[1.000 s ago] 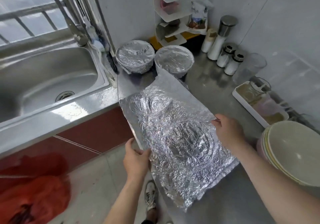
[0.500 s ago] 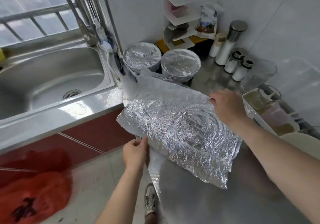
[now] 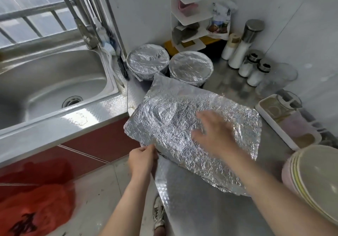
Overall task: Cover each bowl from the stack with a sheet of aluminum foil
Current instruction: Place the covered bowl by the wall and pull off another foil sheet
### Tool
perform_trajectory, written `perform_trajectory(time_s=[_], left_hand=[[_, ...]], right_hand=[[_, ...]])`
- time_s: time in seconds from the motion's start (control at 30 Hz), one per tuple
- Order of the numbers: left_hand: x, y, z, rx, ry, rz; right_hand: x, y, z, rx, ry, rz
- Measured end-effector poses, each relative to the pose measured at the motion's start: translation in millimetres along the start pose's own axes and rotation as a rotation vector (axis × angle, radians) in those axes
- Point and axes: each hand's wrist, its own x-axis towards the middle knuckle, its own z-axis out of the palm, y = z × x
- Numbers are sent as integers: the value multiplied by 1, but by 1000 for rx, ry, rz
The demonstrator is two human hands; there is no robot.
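pinching the near edge of the foil sheet (image 3: 164, 118), the left hand (image 3: 142, 160) holds it on the counter (image 3: 192, 208); the right hand (image 3: 212, 135), fingers spread, hovers over it — a rough swipe could tear the crinkled foil or slide it off.

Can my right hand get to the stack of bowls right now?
Probably yes: the right hand is open over the foil sheet, holding nothing, and the stack of bowls sits to its right with bare counter between.
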Motion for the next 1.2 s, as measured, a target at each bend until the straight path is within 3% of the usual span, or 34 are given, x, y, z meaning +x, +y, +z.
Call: perform_trajectory(time_s=[0.07,0.17,0.3,0.43,0.7,0.87,1.1,1.2], left_hand=[[-3,1,1,-15,-2,6],[-9,4,-1,-1,22,94],[-15,10,-6,105,31,340],[-10,9,-6,186,-4,415],[-6,27,-21,-163,155,518],[-9,57,-19,-510,-91,383],[-41,80,-3,-398,-479,297],[-60,91,-1,-603,-631,218]], right_hand=[[-25,-31,27,-120,-244,-116],[-41,-50,60,-126,-321,-123],[-43,-46,74,-63,-239,-83],[-39,-44,69,24,-196,-103],[-33,-44,32,30,157,-107],[-41,-35,-52,414,174,-27],[-87,-16,-156,1013,262,-2],[-109,4,-172,1220,314,44]])
